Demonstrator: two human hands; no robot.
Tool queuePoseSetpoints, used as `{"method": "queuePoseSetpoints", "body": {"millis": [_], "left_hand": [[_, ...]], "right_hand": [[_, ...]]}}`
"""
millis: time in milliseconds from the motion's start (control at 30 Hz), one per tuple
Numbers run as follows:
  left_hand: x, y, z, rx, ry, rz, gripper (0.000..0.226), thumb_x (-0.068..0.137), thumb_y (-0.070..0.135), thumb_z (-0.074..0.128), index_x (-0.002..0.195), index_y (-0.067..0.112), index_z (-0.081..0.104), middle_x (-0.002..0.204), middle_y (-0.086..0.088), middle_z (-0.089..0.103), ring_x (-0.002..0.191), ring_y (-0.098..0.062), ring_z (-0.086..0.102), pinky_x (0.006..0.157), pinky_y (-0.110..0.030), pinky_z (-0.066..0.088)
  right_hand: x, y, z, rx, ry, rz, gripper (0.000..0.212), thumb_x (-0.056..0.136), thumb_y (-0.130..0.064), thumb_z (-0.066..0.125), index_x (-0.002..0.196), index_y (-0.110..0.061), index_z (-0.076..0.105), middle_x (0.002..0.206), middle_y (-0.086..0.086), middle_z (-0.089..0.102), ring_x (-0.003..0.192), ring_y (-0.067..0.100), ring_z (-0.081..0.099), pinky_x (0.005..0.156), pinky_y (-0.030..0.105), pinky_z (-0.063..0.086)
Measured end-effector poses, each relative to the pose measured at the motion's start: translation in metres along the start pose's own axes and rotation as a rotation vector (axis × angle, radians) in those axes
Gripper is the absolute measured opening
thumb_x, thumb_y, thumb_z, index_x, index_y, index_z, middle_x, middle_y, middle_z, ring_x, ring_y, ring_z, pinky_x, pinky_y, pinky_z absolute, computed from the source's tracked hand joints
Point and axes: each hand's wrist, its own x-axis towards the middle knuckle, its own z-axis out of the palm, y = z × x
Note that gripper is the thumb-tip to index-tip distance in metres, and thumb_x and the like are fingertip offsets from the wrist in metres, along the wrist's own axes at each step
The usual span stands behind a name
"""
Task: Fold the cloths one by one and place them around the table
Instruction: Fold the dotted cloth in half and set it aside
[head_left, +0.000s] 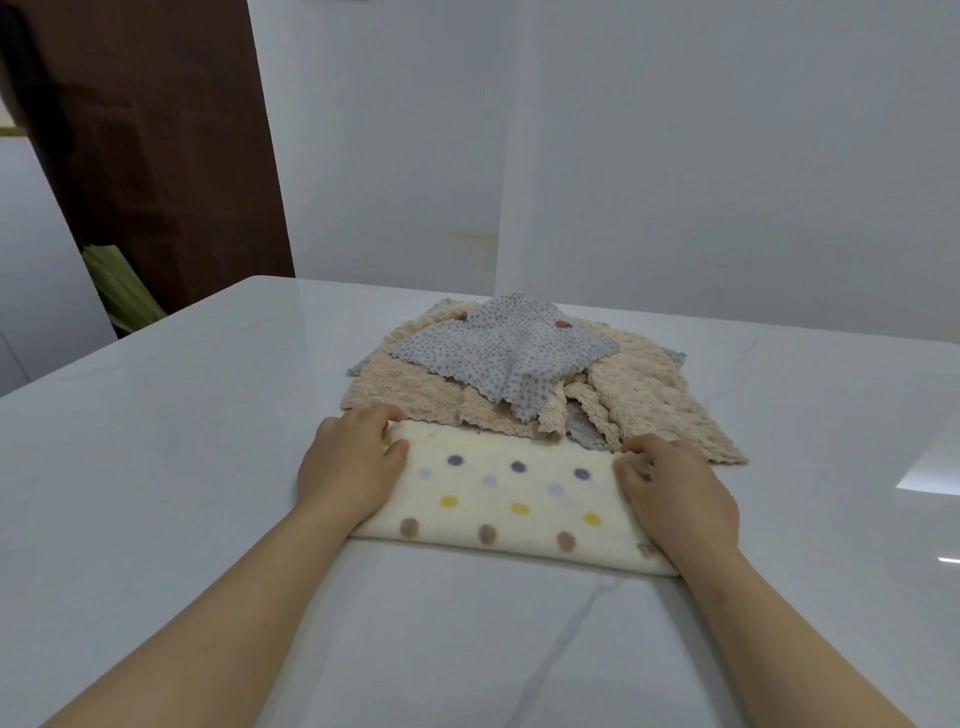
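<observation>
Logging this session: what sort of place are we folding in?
Probably a home room: a glossy white marble-look table bearing a polka-dot towel, plain white walls and a dark brown wooden panel.

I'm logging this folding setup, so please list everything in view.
towel: one, cream with coloured dots, folded, nearest the person
spotted cloth: one, grey, on top of the pile
beige cloths: several, beige, piled behind the towel
grey cloth: at least one, grey, under the beige ones
table: one, white
door: one, brown, back left
left hand: holds the towel's left end
right hand: holds its right end
</observation>
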Motion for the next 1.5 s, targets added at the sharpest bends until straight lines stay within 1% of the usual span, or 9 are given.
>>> {"method": "queuePoseSetpoints", "body": {"millis": [200,367,533,700,833,933,1067,1267,1500], "left_hand": [[0.001,-0.001,0.0,0.043,-0.039,-0.008,0.021,0.091,0.028,0.046,0.107,0.023,0.059,0.118,-0.002,0.057,0.116,-0.025,0.042,0.094,-0.033,0.037],[-0.002,0.001,-0.009,-0.341,-0.017,-0.039,0.014,0.09,0.024,0.051,0.079,0.031,0.05,0.082,0.009,0.055,0.08,-0.017,0.051,0.065,-0.028,0.04],[-0.003,0.0,-0.012,-0.619,-0.056,-0.032,0.018,0.09,0.022,0.053,0.079,0.036,0.053,0.084,0.007,0.058,0.073,-0.015,0.053,0.061,-0.029,0.041],[-0.008,0.004,-0.013,-0.502,-0.009,0.016,0.018,0.087,0.019,0.058,0.077,0.033,0.053,0.088,0.019,0.055,0.07,-0.008,0.052,0.057,-0.022,0.037],[-0.007,0.001,-0.013,-0.36,0.036,0.066,0.024,0.083,0.01,0.061,0.094,0.029,0.052,0.106,0.008,0.047,0.076,-0.009,0.054,0.064,-0.018,0.037],[-0.004,0.0,-0.012,-0.212,-0.052,0.111,0.025,0.084,0.01,0.06,0.099,0.03,0.052,0.111,0.007,0.042,0.078,-0.008,0.048,0.077,-0.02,0.033],[-0.004,0.0,-0.02,-0.086,-0.162,0.084,0.013,0.085,0.016,0.06,0.092,0.026,0.055,0.097,0.005,0.047,0.079,-0.011,0.046,0.066,-0.022,0.034],[-0.007,-0.008,-0.038,-0.247,-0.451,-0.037,0.028,0.077,0.018,0.071,0.096,0.029,0.053,0.103,0.008,0.052,0.068,-0.006,0.049,0.062,-0.021,0.041],[-0.012,0.003,-0.024,-0.022,-0.227,0.018,0.013,0.08,0.039,0.065,0.082,0.032,0.055,0.108,0.006,0.048,0.093,-0.011,0.051,0.081,-0.03,0.045]], "right_hand": [[0.002,-0.001,-0.002,-0.081,-0.077,0.0,0.028,0.094,-0.033,0.04,0.118,-0.024,0.053,0.118,0.003,0.054,0.105,0.023,0.054,0.067,0.028,0.034],[0.003,-0.001,-0.006,0.079,-0.098,-0.039,0.008,0.092,-0.027,0.046,0.097,-0.023,0.052,0.099,-0.002,0.055,0.087,0.019,0.051,0.062,0.029,0.034],[0.0,0.0,-0.01,0.282,-0.089,-0.016,0.003,0.091,-0.022,0.047,0.09,-0.02,0.048,0.077,-0.008,0.056,0.071,0.017,0.051,0.062,0.032,0.036],[-0.003,0.003,-0.009,0.348,-0.076,-0.026,0.01,0.087,-0.019,0.054,0.08,-0.025,0.05,0.073,-0.008,0.054,0.067,0.01,0.049,0.059,0.028,0.036],[-0.001,0.004,-0.007,0.274,-0.037,-0.027,0.009,0.087,-0.021,0.054,0.08,-0.028,0.054,0.071,-0.013,0.053,0.069,0.011,0.05,0.054,0.024,0.035],[0.0,0.003,-0.005,0.223,-0.026,-0.039,0.01,0.087,-0.021,0.053,0.082,-0.029,0.056,0.07,-0.015,0.052,0.076,0.016,0.051,0.055,0.026,0.034],[0.0,0.006,-0.007,0.207,-0.051,-0.057,0.014,0.087,-0.019,0.054,0.081,-0.032,0.056,0.071,-0.019,0.052,0.078,0.016,0.051,0.056,0.027,0.035],[-0.003,0.009,-0.012,0.253,-0.091,-0.074,0.016,0.083,-0.017,0.058,0.078,-0.031,0.059,0.08,-0.011,0.061,0.077,0.012,0.053,0.061,0.024,0.038],[-0.003,0.008,-0.009,0.231,-0.083,-0.083,0.02,0.083,-0.018,0.059,0.072,-0.035,0.054,0.071,-0.013,0.055,0.069,0.006,0.049,0.057,0.022,0.036]]}}
